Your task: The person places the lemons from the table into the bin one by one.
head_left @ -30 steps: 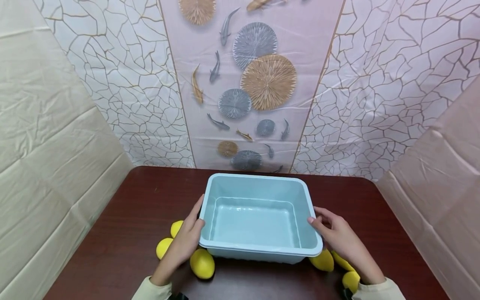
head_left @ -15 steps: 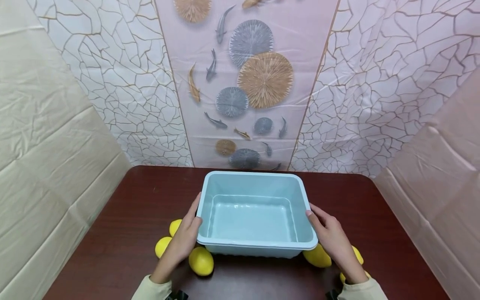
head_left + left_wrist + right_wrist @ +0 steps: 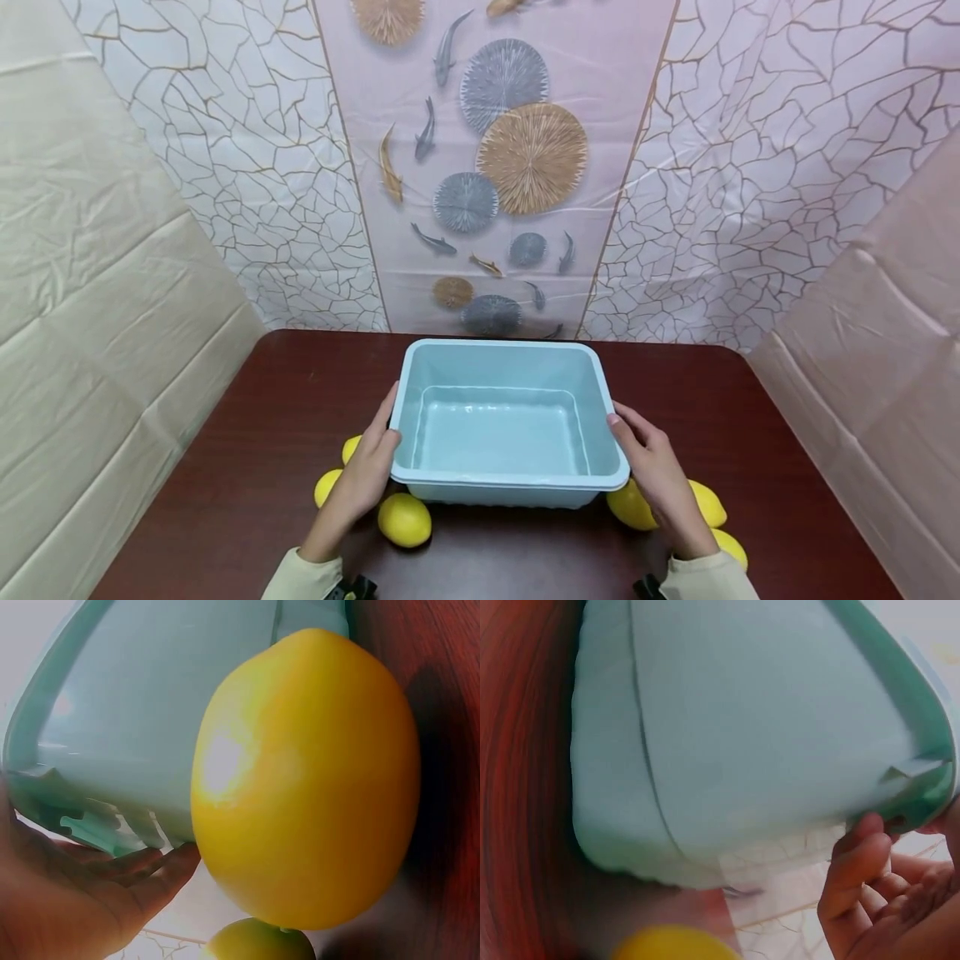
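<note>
A light blue plastic basin [image 3: 498, 495] stands in the middle of the table, with nothing inside it. My left hand [image 3: 366, 473] grips its left rim, thumb on top and fingers under the edge. On the other side my right hand [image 3: 658, 468] holds the right rim the same way; its curled fingers [image 3: 855, 862] show below the rim in the right wrist view. Beside my left hand lie three lemons, the nearest lemon [image 3: 405, 520] by the basin's front left corner. Several more, including a lemon [image 3: 632, 507] at the front right corner, are partly hidden by my right hand and forearm.
The dark reddish-brown table [image 3: 517, 562] reaches back to a patterned cloth wall [image 3: 487, 250]. Pale cloth panels [image 3: 112, 350] rise on both sides. In the left wrist view a large lemon [image 3: 307, 780] covers part of the basin's side.
The basin has shifted slightly left and back, with both hands still gripping it. My right hand and forearm have moved left, uncovering more of the right-hand lemons.
</note>
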`<state>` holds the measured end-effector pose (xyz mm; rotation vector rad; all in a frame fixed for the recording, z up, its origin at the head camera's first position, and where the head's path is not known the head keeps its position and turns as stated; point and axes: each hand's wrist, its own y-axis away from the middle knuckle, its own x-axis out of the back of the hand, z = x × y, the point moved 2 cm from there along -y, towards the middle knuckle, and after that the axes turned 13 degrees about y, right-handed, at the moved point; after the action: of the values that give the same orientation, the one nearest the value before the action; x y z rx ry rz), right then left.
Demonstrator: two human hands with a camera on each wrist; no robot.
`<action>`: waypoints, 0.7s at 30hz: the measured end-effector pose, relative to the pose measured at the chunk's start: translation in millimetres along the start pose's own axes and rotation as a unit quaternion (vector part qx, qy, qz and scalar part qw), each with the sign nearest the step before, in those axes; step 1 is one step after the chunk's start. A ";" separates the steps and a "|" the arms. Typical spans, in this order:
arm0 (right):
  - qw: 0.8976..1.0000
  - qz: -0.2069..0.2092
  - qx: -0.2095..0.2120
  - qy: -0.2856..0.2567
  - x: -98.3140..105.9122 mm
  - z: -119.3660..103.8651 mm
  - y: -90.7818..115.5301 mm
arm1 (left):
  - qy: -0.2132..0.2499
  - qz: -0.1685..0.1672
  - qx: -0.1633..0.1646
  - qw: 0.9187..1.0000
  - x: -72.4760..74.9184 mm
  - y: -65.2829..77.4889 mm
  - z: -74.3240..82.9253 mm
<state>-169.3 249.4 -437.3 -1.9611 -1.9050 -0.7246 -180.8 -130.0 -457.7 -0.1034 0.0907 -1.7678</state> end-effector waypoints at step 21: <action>0.992 -0.017 -0.067 -0.104 -5.0 4.7 -3.4 | -0.106 0.048 -0.025 0.993 29.7 17.7 11.8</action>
<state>-171.9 248.1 -444.4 -2.1661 -2.0626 -0.6971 -168.0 -162.6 -447.5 -0.3175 -0.0150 -1.6491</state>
